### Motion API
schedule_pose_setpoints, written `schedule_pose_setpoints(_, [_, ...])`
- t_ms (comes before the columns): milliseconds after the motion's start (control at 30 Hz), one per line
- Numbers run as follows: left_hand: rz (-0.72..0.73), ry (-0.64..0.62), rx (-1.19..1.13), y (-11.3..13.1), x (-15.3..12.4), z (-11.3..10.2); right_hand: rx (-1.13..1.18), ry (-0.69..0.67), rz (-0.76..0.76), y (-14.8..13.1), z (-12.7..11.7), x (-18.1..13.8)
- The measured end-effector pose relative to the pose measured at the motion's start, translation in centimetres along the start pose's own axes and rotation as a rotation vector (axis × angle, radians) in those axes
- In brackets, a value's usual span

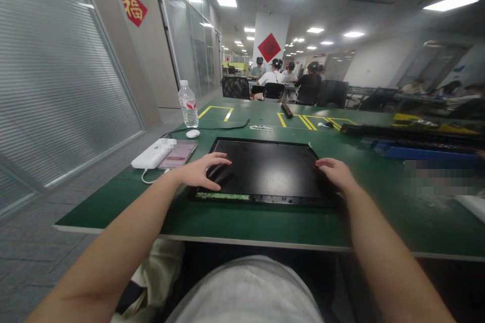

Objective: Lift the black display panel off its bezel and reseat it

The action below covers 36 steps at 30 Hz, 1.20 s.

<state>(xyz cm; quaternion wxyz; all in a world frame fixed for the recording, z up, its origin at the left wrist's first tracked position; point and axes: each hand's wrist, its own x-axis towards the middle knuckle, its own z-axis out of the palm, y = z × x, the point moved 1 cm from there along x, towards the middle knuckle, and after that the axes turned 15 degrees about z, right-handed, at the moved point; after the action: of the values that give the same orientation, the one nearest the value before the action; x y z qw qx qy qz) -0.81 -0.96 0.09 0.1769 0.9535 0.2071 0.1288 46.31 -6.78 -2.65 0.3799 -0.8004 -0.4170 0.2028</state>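
A dark flat display panel (265, 166) lies face up on the green table before me, set in a black frame. A strip of green circuit board (223, 196) shows along its near edge. My left hand (202, 170) rests at the panel's left side, thumb and fingers spread over the dark surface. At the right edge, my right hand (337, 174) has its fingers close together, gripping the rim. Part of that hand's underside is hidden.
A water bottle (188, 105), a white power bank (153, 154), a phone (178, 155) and a small white case (193, 133) stand left. Dark strips and a blue piece (401, 150) lie right. A black bar (287, 110) lies at the back. People (275, 75) sit beyond.
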Motion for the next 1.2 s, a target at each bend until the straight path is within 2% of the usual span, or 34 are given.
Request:
schedule_pose_setpoints(600, [0.05,-0.033,0.002,0.42,-0.14,-0.49,-0.025,0.01,0.032,-0.08,-0.08,-0.12])
schedule_pose_setpoints(1200, [0.127,0.016,0.021,0.75,-0.02,-0.34,-0.065,0.032,0.031,-0.38,-0.22,-0.45])
